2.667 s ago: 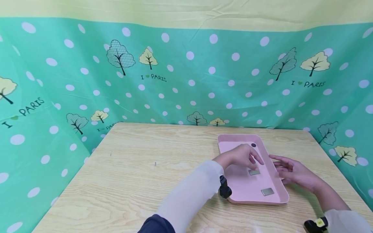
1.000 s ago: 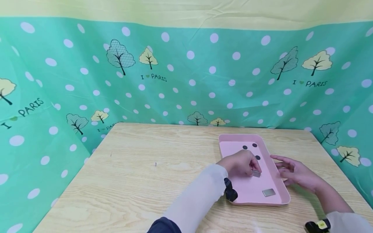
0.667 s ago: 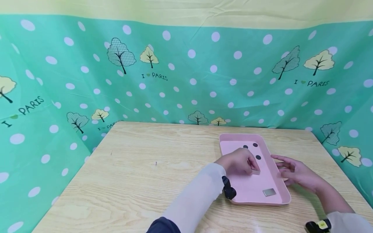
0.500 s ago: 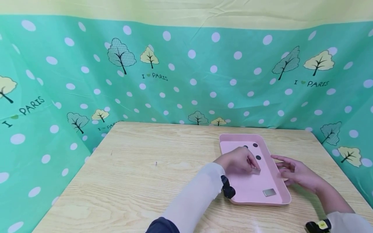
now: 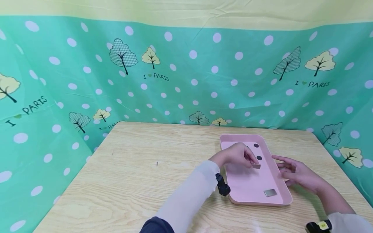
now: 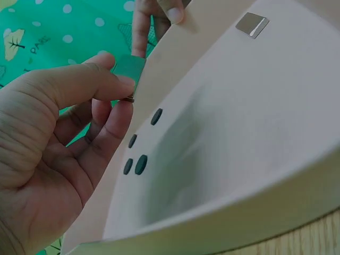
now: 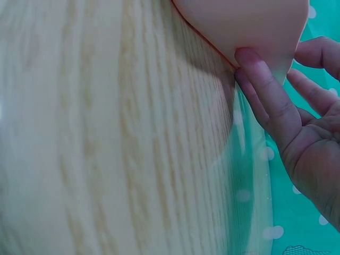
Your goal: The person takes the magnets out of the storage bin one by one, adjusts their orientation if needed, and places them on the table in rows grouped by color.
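Observation:
My left hand [image 5: 239, 154] is over the pink tray [image 5: 233, 138] and pinches a small, flat, shiny silver rectangular plate [image 5: 255, 166] between thumb and fingers. The left wrist view shows that plate [image 6: 129, 71] raised above the tray floor, its face reflecting green. A second silver plate [image 5: 270, 193] lies flat near the tray's front right corner. Several black discs [image 6: 141, 164] lie in the far part of the tray, partly hidden by the left hand in the head view. My right hand [image 5: 300, 174] rests against the tray's outer right wall, fingers extended, fingertips touching it [image 7: 265, 79].
The tray stands at the right of a light wood table [image 5: 131, 181]. A tiny dark mark [image 5: 157, 163] shows on the wood left of the tray. A green dotted curtain [image 5: 180, 81] hangs behind and beside the table.
My left hand has reached down to the silver plate, pinched it and lifted it off the tray floor, moving slightly toward the far end. The right hand has stayed on the tray wall.

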A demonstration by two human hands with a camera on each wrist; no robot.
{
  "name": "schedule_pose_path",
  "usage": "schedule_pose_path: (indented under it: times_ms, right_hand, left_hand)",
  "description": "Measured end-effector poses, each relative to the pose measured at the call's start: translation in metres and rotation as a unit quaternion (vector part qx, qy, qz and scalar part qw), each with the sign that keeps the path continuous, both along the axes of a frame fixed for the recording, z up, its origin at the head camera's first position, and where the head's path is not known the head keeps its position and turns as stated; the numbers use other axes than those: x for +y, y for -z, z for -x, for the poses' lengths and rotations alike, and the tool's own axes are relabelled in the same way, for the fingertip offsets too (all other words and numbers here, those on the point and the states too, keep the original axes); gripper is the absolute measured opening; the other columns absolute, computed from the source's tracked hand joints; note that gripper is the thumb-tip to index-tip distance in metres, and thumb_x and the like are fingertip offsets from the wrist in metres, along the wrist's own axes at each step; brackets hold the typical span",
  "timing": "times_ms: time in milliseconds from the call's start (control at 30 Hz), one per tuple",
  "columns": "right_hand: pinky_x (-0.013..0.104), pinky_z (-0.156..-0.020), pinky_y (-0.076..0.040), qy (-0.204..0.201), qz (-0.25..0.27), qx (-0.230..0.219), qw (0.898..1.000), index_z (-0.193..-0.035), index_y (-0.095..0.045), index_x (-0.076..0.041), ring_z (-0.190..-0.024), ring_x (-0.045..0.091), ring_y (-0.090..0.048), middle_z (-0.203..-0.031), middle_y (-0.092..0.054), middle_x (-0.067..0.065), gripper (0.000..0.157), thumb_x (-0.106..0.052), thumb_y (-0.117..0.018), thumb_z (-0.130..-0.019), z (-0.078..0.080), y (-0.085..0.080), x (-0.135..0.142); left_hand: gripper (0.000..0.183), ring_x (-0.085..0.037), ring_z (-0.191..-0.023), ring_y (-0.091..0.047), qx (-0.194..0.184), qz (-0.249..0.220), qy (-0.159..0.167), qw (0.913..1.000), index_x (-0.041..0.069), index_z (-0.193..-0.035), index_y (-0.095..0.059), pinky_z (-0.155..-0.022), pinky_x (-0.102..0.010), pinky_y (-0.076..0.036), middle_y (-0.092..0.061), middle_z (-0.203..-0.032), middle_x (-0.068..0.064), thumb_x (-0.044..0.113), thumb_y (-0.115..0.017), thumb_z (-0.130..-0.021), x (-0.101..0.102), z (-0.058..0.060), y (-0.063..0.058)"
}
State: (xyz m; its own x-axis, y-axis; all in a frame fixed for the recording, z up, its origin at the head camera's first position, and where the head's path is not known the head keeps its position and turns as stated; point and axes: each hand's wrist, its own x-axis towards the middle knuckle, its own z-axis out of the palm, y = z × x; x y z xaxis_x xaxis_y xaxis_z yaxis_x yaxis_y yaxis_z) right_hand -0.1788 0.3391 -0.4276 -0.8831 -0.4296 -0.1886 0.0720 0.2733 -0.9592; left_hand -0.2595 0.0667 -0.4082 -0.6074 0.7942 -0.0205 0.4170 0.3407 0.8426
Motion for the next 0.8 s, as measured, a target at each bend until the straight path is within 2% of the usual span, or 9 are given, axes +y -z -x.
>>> schedule_pose_path:
  times_ms: [167,333,600,800]
  right_hand:
    - [0.049,-0.075,-0.057,0.009,-0.013,0.0,1.0,-0.153,-0.025,-0.007,-0.102,0.02,-0.065,-0.134,-0.049,0.028,0.064,-0.007,-0.057,-0.097,0.0,0.0,-0.001]
    - [0.048,-0.075,-0.058,0.015,-0.025,-0.003,1.0,-0.154,-0.022,-0.003,-0.101,0.02,-0.065,-0.135,-0.046,0.032,0.067,-0.009,-0.057,-0.097,0.001,0.001,-0.002]
    - [0.048,-0.076,-0.057,0.013,-0.027,0.002,1.0,-0.153,-0.023,-0.005,-0.101,0.02,-0.066,-0.134,-0.048,0.029,0.066,-0.009,-0.057,-0.097,0.001,0.001,-0.002]
    - [0.048,-0.075,-0.058,0.015,-0.03,0.002,0.999,-0.154,-0.023,-0.006,-0.101,0.019,-0.066,-0.134,-0.048,0.03,0.066,-0.01,-0.057,-0.097,0.001,0.002,-0.002]
  left_hand:
    - [0.022,0.0,-0.075,-0.063,0.0,-0.018,0.008,0.9998,0.005,-0.097,-0.077,-0.074,-0.014,-0.052,-0.07,-0.082,0.009,-0.008,-0.074,-0.078,-0.008,0.001,-0.002]
    - [0.022,-0.001,-0.074,-0.062,-0.003,-0.022,0.002,0.9998,0.004,-0.097,-0.077,-0.073,-0.015,-0.052,-0.07,-0.081,0.009,-0.006,-0.076,-0.078,-0.017,0.001,-0.004]
    - [0.022,-0.001,-0.074,-0.062,0.002,-0.031,-0.007,0.9995,0.004,-0.097,-0.077,-0.073,-0.016,-0.053,-0.071,-0.083,0.009,-0.006,-0.076,-0.077,-0.033,-0.001,-0.009]
    - [0.022,-0.003,-0.073,-0.062,-0.005,-0.042,-0.002,0.9991,0.001,-0.097,-0.076,-0.073,-0.018,-0.054,-0.071,-0.084,0.006,-0.009,-0.075,-0.077,-0.044,-0.004,-0.015]
